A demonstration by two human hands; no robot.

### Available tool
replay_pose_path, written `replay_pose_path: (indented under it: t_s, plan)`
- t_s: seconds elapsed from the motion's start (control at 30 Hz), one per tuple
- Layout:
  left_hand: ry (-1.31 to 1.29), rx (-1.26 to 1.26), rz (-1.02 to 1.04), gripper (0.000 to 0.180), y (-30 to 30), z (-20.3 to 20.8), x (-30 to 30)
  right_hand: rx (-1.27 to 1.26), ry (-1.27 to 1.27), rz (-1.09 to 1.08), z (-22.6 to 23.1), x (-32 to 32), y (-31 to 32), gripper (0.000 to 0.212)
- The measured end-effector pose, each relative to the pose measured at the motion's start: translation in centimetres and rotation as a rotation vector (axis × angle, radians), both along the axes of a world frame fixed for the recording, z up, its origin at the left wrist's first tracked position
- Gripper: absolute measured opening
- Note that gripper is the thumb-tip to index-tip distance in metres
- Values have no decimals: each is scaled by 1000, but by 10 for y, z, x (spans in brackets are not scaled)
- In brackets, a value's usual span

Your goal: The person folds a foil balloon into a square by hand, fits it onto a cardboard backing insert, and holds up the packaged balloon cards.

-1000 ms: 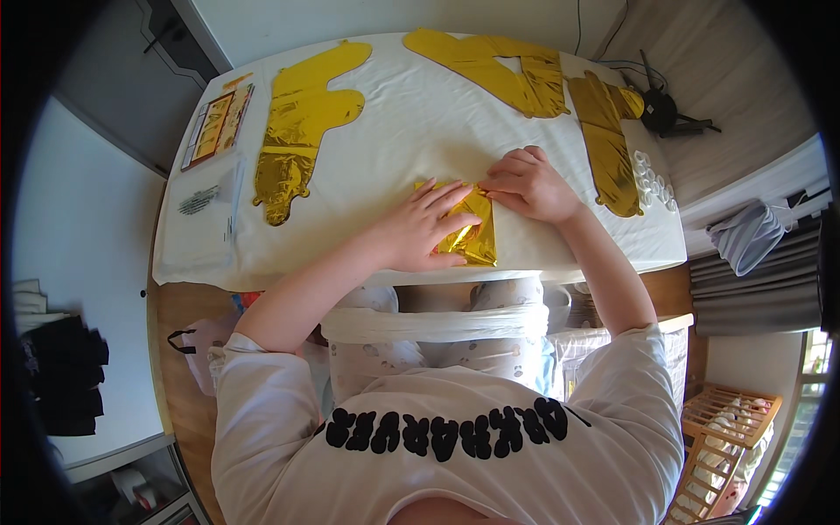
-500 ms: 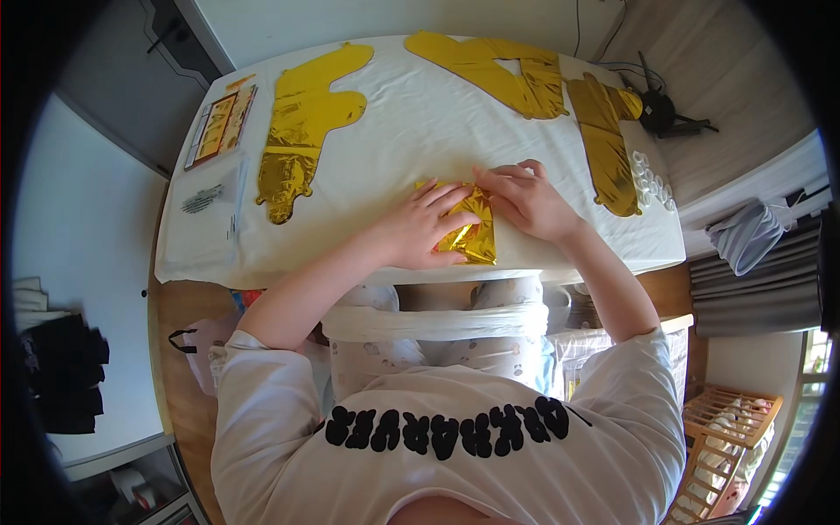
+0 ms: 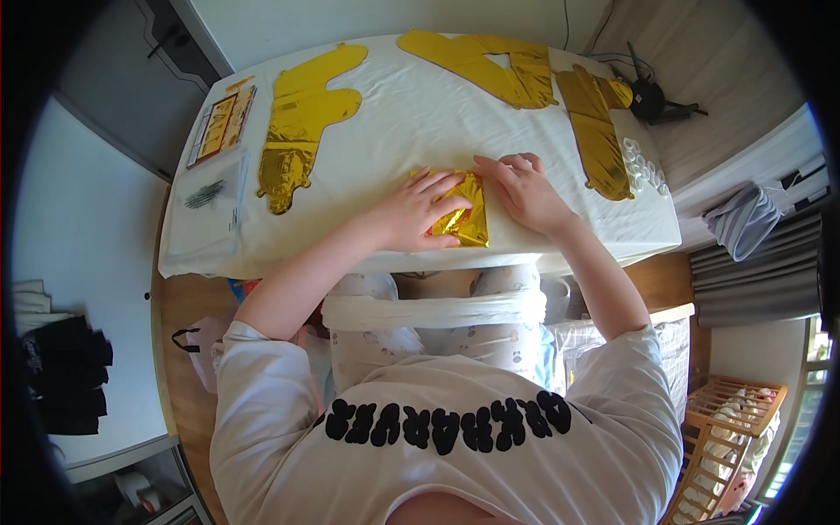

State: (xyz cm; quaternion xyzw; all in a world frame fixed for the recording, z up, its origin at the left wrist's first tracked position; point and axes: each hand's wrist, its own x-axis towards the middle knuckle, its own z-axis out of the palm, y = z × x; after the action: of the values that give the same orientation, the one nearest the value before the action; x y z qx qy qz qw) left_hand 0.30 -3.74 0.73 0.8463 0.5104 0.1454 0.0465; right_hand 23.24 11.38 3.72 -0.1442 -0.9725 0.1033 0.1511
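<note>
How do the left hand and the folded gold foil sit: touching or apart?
Touching. The head view shows the left hand laid across the folded gold foil, covering part of it.

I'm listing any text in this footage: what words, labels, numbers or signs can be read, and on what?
White T-shirt: large black lettering across the chest; I won't copy it out.
Colourful printed sheet at the table's left: print too small to read.
Clear plastic packet beside it: dark marks, too small to read.
Folded gold foil under the left hand: no lettering I can make out.
</note>
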Motion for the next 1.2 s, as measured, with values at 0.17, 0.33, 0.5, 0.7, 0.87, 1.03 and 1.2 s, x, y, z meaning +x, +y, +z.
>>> replay_pose_path:
  t_s: [0.17, 0.33, 0.5, 0.7, 0.87, 1.03, 1.2]
  plan:
    - [26, -28, -4, 66, 1, -1, -2, 205, -37, 21, -1, 2, -13, 51]
    - [-23, -38, -15, 66, -13, -1, 2, 84, 60, 367, 12, 28, -54, 53]
    - [-1, -40, -22, 66, -16, 5, 7, 505, 267, 451, -19, 37, -71, 38]
    - [-71, -18, -17, 76, -18, 4, 7, 505, 244, 396, -29, 34, -68, 38]
    - [-65, -87, -67, 110, -20, 12, 6, 463, 286, 395, -34, 29, -67, 38]
    - [-86, -95, -148, 123, -25, 15, 7, 440, 344, 476, -35, 24, -68, 37]
    - [-105, -56, -193, 125, -26, 9, 9, 468, 428, 543, -37, 20, -69, 32]
